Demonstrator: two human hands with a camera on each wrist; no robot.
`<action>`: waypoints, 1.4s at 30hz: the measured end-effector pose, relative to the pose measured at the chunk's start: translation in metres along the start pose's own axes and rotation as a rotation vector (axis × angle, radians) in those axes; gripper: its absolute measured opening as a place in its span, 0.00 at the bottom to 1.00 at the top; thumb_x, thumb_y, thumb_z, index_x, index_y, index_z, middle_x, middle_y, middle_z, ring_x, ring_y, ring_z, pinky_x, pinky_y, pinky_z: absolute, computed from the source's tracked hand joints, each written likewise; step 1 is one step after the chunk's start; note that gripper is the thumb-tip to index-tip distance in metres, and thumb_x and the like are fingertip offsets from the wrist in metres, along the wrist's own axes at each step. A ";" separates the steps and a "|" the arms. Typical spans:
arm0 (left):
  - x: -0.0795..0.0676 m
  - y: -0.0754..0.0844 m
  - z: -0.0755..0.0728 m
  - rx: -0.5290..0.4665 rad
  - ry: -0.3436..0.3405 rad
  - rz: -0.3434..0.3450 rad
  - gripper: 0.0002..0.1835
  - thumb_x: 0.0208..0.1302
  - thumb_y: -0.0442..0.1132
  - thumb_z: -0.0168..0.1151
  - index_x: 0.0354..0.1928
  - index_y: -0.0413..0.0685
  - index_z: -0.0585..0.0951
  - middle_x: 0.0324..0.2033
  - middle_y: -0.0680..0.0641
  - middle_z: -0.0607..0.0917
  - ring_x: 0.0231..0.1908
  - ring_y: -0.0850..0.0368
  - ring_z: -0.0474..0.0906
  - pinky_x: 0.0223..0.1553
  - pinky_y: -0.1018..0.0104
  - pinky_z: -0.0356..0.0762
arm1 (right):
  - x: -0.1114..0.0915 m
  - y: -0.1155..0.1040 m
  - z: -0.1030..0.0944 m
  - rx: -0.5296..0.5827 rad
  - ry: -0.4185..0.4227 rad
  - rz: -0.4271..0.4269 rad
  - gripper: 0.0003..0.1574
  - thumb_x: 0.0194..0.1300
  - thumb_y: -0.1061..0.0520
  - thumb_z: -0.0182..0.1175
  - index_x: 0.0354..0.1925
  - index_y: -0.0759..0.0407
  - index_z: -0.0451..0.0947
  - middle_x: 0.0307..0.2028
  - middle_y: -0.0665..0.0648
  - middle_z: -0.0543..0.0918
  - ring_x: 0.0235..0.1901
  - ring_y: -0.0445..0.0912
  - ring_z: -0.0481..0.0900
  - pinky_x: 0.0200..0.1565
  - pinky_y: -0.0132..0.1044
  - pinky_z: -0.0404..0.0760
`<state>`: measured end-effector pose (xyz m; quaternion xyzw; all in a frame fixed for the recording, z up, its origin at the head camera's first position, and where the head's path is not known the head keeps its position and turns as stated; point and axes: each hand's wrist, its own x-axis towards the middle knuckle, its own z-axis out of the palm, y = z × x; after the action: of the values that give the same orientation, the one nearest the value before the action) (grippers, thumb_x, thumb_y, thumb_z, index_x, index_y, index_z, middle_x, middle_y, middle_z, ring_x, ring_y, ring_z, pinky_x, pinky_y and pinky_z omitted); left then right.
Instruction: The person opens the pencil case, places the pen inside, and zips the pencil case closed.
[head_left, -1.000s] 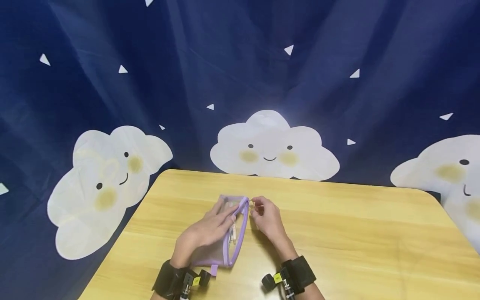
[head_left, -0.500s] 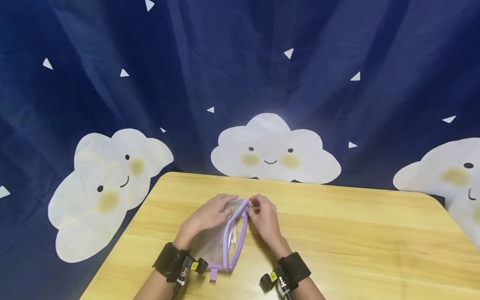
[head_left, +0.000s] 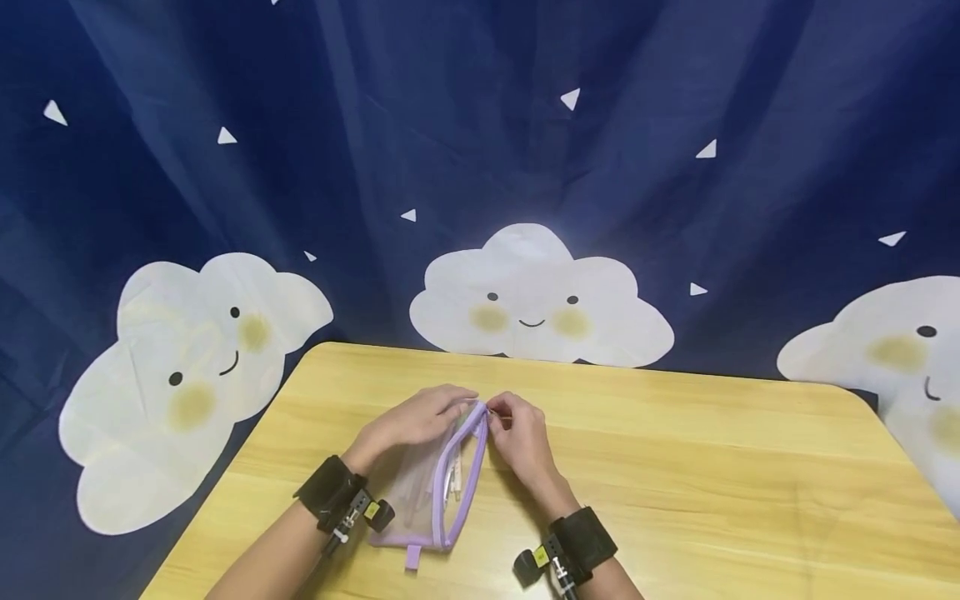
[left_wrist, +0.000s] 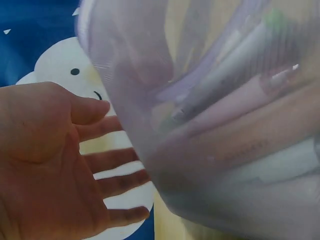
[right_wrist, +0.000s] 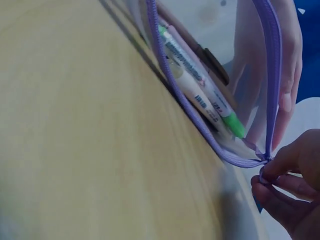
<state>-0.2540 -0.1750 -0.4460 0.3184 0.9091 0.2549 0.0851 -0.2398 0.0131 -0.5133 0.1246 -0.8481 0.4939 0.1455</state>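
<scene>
A translucent pencil case (head_left: 405, 500) with purple trim lies on the table, its zipper (right_wrist: 172, 82) gaping along the right side. Inside it are several pens (right_wrist: 200, 85), one with a green end. At the case's far corner, where the two zipper sides meet, my right hand (head_left: 521, 433) pinches the zipper pull between thumb and fingers; the pull itself is mostly hidden. My left hand (head_left: 416, 417) is at the far left of the case, fingers spread and fairly straight beside the sheer wall in the left wrist view (left_wrist: 50, 160). Whether its fingertips press the wall is hard to tell.
The wooden table (head_left: 675, 475) extends to the right of both hands. Behind its far edge hangs a dark blue curtain (head_left: 480, 125) printed with white clouds. Each wrist carries a black strap with a small camera, the left one (head_left: 378, 515) close above the case.
My left hand has shifted from lying over the case to its far left side. The case has tilted and slid slightly left and nearer. My right hand stays at the zipper corner.
</scene>
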 end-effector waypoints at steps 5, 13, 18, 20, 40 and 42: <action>0.007 -0.007 0.002 -0.035 0.014 0.008 0.18 0.76 0.34 0.47 0.61 0.35 0.77 0.56 0.38 0.82 0.59 0.43 0.75 0.63 0.47 0.70 | 0.001 -0.003 -0.001 -0.015 -0.006 0.011 0.07 0.58 0.69 0.65 0.34 0.60 0.84 0.34 0.55 0.88 0.36 0.46 0.86 0.38 0.37 0.87; 0.022 -0.015 0.012 -0.030 0.047 0.020 0.11 0.71 0.33 0.55 0.46 0.42 0.87 0.39 0.47 0.88 0.43 0.53 0.82 0.51 0.55 0.79 | 0.004 -0.001 -0.005 -0.058 -0.025 -0.019 0.05 0.58 0.68 0.65 0.32 0.59 0.85 0.31 0.54 0.88 0.34 0.44 0.85 0.38 0.38 0.87; 0.026 -0.016 0.013 -0.070 0.042 0.006 0.08 0.69 0.33 0.58 0.38 0.44 0.86 0.33 0.49 0.87 0.36 0.55 0.80 0.45 0.56 0.80 | 0.004 -0.002 -0.007 -0.060 -0.038 -0.035 0.05 0.58 0.68 0.66 0.31 0.59 0.85 0.31 0.55 0.88 0.32 0.43 0.83 0.37 0.38 0.86; 0.026 -0.019 0.013 -0.093 0.045 0.009 0.08 0.69 0.33 0.58 0.36 0.44 0.86 0.31 0.50 0.86 0.34 0.56 0.79 0.43 0.57 0.80 | 0.003 -0.003 -0.008 -0.057 -0.048 -0.041 0.06 0.58 0.68 0.66 0.32 0.58 0.85 0.31 0.55 0.88 0.32 0.43 0.83 0.37 0.38 0.86; 0.027 -0.031 0.017 -0.108 0.172 -0.084 0.08 0.68 0.37 0.61 0.34 0.48 0.88 0.30 0.52 0.87 0.31 0.59 0.78 0.37 0.61 0.79 | -0.050 -0.034 -0.019 -0.034 -0.411 -0.209 0.08 0.54 0.71 0.64 0.28 0.60 0.85 0.26 0.50 0.86 0.27 0.37 0.80 0.33 0.30 0.85; 0.025 -0.032 0.018 -0.107 0.184 -0.091 0.08 0.68 0.37 0.60 0.34 0.48 0.88 0.30 0.52 0.87 0.30 0.59 0.78 0.36 0.61 0.79 | -0.064 -0.043 -0.024 -0.029 -0.485 -0.229 0.08 0.54 0.70 0.65 0.27 0.58 0.85 0.26 0.48 0.86 0.27 0.34 0.79 0.33 0.26 0.84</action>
<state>-0.2854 -0.1734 -0.4778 0.2470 0.9117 0.3271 0.0299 -0.1624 0.0175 -0.4918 0.3323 -0.8455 0.4179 -0.0052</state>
